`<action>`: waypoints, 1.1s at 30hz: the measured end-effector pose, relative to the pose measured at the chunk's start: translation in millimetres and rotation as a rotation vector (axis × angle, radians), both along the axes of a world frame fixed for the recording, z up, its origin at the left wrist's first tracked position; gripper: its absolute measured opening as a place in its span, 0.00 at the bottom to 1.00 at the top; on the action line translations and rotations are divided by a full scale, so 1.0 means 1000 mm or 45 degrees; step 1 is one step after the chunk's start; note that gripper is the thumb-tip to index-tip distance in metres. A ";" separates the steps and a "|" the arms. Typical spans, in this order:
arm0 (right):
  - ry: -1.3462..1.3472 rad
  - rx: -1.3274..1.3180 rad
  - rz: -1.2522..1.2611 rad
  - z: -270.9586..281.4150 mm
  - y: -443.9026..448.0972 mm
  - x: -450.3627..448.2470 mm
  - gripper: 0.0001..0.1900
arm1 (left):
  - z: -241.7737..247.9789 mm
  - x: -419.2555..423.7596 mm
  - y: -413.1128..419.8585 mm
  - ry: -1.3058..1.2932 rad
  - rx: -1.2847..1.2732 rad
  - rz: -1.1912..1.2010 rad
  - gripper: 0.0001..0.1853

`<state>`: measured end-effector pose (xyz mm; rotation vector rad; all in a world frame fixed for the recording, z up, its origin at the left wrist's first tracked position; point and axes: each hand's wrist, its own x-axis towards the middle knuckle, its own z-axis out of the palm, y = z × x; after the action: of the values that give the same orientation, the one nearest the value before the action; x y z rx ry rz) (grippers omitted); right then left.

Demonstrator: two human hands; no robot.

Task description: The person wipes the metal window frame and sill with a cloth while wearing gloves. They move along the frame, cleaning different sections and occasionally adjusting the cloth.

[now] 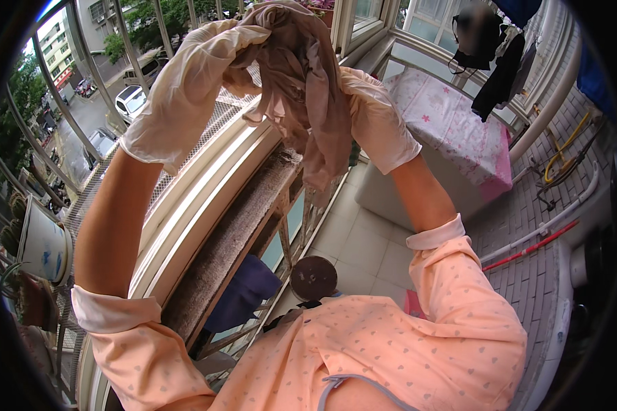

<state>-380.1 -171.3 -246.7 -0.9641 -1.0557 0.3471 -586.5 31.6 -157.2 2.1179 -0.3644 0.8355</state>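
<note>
Both my hands wear pale translucent gloves and are raised at the top of the view. A crumpled, brownish-grey cloth [308,97] is bunched between them, its folds hanging down over the end of a worn ledge. My left hand [200,77] grips the cloth's upper left part, with its fingers curled partly out of sight. At the cloth's right edge, my right hand [375,115] holds on, its fingertips hidden behind the fabric. Below the hands runs the long ledge [236,241] beside a white window frame [185,221].
Metal bars [87,56] and wire mesh line the left, with a potted cactus in a white pot [43,244]. A floral cover [442,123] drapes an appliance at right; dark laundry [498,77] hangs above. A round stool [313,278] stands on the tiled floor [360,226].
</note>
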 end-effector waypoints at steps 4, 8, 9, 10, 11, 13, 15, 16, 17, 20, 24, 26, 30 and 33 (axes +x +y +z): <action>0.058 -0.020 0.061 0.024 -0.008 -0.007 0.15 | 0.009 -0.014 -0.001 0.204 -0.110 -0.065 0.27; 0.084 -0.057 0.111 0.023 -0.001 0.027 0.13 | 0.001 -0.013 0.018 0.341 -0.056 0.193 0.31; 0.021 -0.065 0.026 0.020 0.001 0.041 0.13 | 0.003 -0.011 0.015 0.324 -0.040 0.212 0.32; -0.045 -0.068 -0.062 0.020 0.001 0.055 0.12 | 0.008 -0.014 0.008 0.302 -0.021 0.229 0.33; -0.112 -0.074 -0.149 0.020 0.003 0.067 0.11 | 0.012 -0.013 0.003 0.280 -0.002 0.247 0.33; -0.184 -0.071 -0.155 0.028 0.013 0.085 0.10 | 0.008 -0.011 0.011 0.280 -0.014 0.276 0.33; -0.246 -0.165 -0.175 0.041 0.025 0.102 0.10 | 0.004 -0.008 0.013 0.281 -0.084 0.296 0.33; -0.290 -0.127 -0.213 0.046 0.035 0.113 0.10 | 0.007 -0.007 0.012 0.292 -0.080 0.251 0.32; -0.384 -0.154 -0.274 0.053 0.046 0.126 0.10 | 0.010 -0.005 0.011 0.304 -0.077 0.205 0.31; -0.913 -0.346 -0.691 0.071 0.078 0.156 0.16 | 0.012 0.008 -0.001 0.510 -0.012 0.517 0.28; -1.295 -0.643 -1.174 0.041 0.090 0.148 0.30 | -0.018 0.049 0.013 0.555 0.739 0.870 0.32; -1.200 -0.597 -1.122 0.026 0.090 0.096 0.24 | -0.037 0.047 0.015 0.472 0.795 0.685 0.39; -1.548 -0.542 -0.741 -0.039 0.080 0.101 0.20 | -0.060 0.053 0.001 0.573 1.132 0.324 0.42; -1.481 -0.792 -0.707 -0.021 0.078 0.103 0.20 | -0.074 0.064 0.010 0.488 1.094 0.268 0.39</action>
<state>-277.6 -93.1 -267.2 -2.0779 -1.6655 -0.4606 -522.1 41.7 -231.1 3.0895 -0.3290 0.3761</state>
